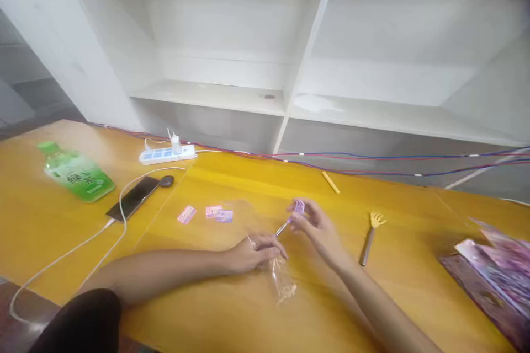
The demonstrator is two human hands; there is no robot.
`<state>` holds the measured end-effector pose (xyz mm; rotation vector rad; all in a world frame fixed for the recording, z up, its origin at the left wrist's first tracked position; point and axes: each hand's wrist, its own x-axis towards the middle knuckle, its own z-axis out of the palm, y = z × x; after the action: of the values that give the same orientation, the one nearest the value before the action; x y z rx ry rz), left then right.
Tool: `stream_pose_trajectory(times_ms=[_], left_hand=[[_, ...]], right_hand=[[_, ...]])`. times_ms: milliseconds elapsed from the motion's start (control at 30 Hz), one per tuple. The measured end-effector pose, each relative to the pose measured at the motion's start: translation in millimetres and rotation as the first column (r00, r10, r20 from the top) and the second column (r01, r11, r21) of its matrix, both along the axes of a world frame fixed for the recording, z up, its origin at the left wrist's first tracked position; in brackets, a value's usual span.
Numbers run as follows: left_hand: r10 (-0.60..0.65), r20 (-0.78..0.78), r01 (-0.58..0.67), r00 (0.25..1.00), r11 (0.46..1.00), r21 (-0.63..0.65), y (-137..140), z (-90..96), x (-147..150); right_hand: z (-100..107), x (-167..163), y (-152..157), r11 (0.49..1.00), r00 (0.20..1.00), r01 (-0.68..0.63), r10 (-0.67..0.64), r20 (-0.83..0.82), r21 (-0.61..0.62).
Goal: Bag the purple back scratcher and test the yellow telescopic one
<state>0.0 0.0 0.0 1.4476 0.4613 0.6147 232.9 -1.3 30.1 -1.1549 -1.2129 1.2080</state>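
Note:
My left hand [259, 252] rests low over the table with its fingers curled on a clear plastic wrapper [282, 281], which hangs out below the fingers. In my right hand [315, 222], a slim pen-like stick [282, 228] is pinched by its purple top [298, 208]. Its silvery shaft slants down to the left and ends just above my left fingers. Whether the shaft touches them I cannot tell. Left of my hands lie a pink printed card [187, 214] and a small overlapping pair of cards [224, 215].
A green bottle [78, 174] lies on the left, near a phone [134, 198] with a white cable. Behind is a power strip [168, 154]. A small hand-shaped back scratcher [367, 242], a yellow stick [330, 182] and printed packets [492, 276] are on the right.

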Motion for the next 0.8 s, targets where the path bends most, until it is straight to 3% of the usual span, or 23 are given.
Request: stream_pose_trajectory(times_ms=[100,167,267,333,400,467,500,567,600,667,733,800], left_hand=[[-0.159,-0.058,0.157,0.986,0.987,-0.037,4.3,2.0,-1.4],[-0.236,-0.054,0.228,0.97,0.966,-0.121,4.8,1.4,-1.7],[-0.263,0.026,0.261,0.965,0.935,-0.24,3.3,-3.1,-1.5],[-0.228,0.085,0.243,0.97,0.935,-0.26,2.6,-7.2,-1.6],[-0.176,0.087,0.193,0.981,0.94,-0.282,2.9,-10.3,-1.7],[-0.124,0.047,0.132,0.991,0.95,-0.285,3.5,-11.1,-1.7],[-0.092,0.027,0.096,0.995,0.961,-0.26,3.6,-10.6,-1.5],[-0.024,0.025,0.028,0.999,0.983,-0.184,3.3,-9.1,-0.9],[-0.003,0.037,0.008,0.999,0.988,-0.156,2.9,-8.3,-0.5],[-0.007,0.054,0.015,0.999,0.986,-0.165,2.3,-7.5,0.3],[-0.041,0.056,0.053,0.998,0.971,-0.233,2.1,-8.1,1.3],[-0.052,0.061,0.068,0.997,0.95,-0.304,2.6,-9.5,2.4]], right_hand=[[-24.6,-19.9,-26.0,0.99,0.99,-0.136,0.135,-0.028,-0.035],[-25.4,-24.0,-36.0,0.991,0.985,-0.131,0.133,-0.11,0.027],[-2.9,-13.1,-44.0,0.985,0.957,0.07,-0.021,-0.288,0.161],[15.2,-1.3,-51.7,0.948,0.94,0.228,-0.155,-0.305,0.222],[25.5,5.6,-63.3,0.903,0.968,0.247,-0.218,-0.123,0.351],[24.9,3.6,-76.4,0.846,0.944,0.027,-0.196,0.264,0.533],[21.3,-0.5,-82.4,0.809,0.862,-0.136,-0.188,0.472,0.572],[11.0,-11.7,-91.7,0.755,0.627,-0.411,-0.173,0.76,0.511],[5.5,-17.0,-95.0,0.747,0.534,-0.488,-0.154,0.831,0.452],[-4.0,-23.5,-99.3,0.757,0.434,-0.557,-0.086,0.897,0.342],[-11.0,-22.7,-101.4,0.761,0.402,-0.581,-0.041,0.915,0.289],[-15.8,-16.6,-101.5,0.764,0.396,-0.566,-0.079,0.915,0.311]])
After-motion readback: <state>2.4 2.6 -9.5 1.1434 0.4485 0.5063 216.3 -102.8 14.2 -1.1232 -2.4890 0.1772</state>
